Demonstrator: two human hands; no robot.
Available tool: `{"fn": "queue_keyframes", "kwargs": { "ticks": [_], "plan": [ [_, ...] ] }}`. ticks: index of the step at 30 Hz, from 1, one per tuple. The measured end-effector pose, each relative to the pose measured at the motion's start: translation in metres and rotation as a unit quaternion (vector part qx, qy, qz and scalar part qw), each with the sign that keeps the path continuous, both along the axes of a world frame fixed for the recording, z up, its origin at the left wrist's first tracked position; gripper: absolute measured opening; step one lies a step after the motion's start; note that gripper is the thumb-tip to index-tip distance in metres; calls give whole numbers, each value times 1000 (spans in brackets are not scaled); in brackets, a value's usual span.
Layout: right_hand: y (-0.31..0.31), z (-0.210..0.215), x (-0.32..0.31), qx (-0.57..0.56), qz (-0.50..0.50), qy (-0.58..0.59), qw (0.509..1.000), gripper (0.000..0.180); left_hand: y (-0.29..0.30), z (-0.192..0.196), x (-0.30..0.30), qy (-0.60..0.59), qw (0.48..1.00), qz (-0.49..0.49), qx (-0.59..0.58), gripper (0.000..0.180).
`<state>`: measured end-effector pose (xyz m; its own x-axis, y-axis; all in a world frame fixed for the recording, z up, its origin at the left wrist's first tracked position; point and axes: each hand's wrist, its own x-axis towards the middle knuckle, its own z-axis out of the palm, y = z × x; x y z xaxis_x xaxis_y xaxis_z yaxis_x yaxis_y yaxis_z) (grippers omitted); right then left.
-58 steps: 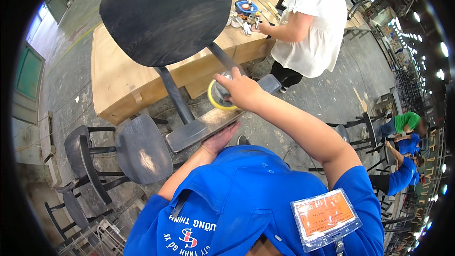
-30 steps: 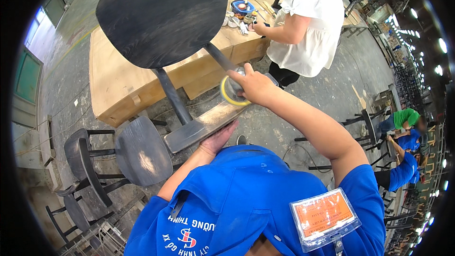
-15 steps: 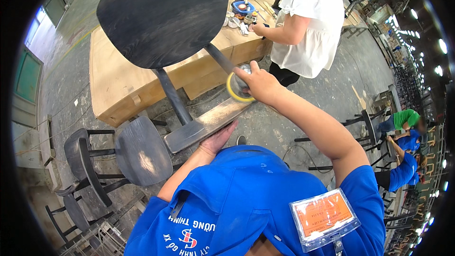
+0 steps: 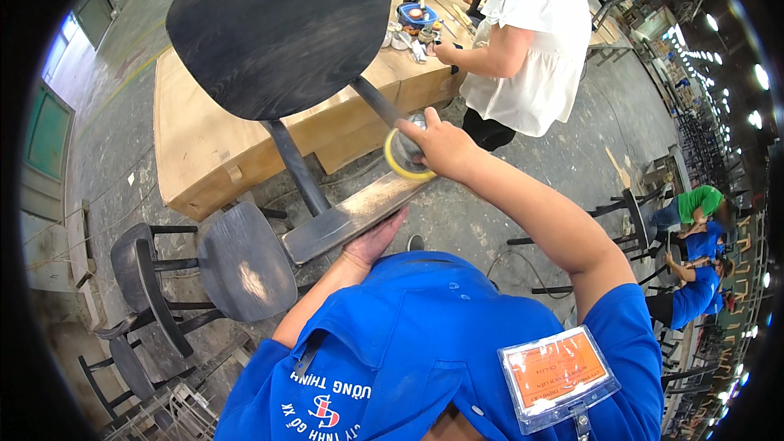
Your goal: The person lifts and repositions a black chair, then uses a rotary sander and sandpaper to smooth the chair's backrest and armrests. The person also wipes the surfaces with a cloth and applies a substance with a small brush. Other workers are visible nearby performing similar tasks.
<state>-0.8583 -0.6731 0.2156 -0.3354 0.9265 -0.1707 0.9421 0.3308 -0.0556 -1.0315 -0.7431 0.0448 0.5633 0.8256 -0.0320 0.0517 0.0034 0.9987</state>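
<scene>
- Workbench (image 4: 196, 139) of pale wood stood behind the chair, its far end cluttered with small pots.
- Chair (image 4: 278, 33), dark and upturned, filled the upper middle; its seat hid much of the bench.
- Person in white (image 4: 531, 41) worked at the bench's far corner, just beyond the sander.
- Stools (image 4: 237, 265) crowded the floor at lower left.
- Rail (image 4: 351, 216), the chair's lowest part, rested on the left hand (image 4: 371, 241), palm open beneath it.
- Right hand (image 4: 437, 147) wrapped tightly round the sander (image 4: 402, 155), its yellow pad touching the rail's upper end.
</scene>
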Motion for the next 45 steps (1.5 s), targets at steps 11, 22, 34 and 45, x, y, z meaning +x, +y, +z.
{"fn": "queue_keyframes", "kwargs": {
  "ticks": [11,22,34,45],
  "plan": [
    [-1,-1,9,19,-2,-7,1000,64,-1,6,-3,-61,996,-3,-62,48],
    [-4,-5,4,14,16,15,1000,64,-2,14,-3,-123,986,-17,-109,48],
    [-1,-12,-28,25,7,27,999,65,2,4,1,71,994,11,84,48],
    [-8,-16,-61,-6,26,59,998,61,-1,9,2,-154,975,9,-162,46]
  ]
}}
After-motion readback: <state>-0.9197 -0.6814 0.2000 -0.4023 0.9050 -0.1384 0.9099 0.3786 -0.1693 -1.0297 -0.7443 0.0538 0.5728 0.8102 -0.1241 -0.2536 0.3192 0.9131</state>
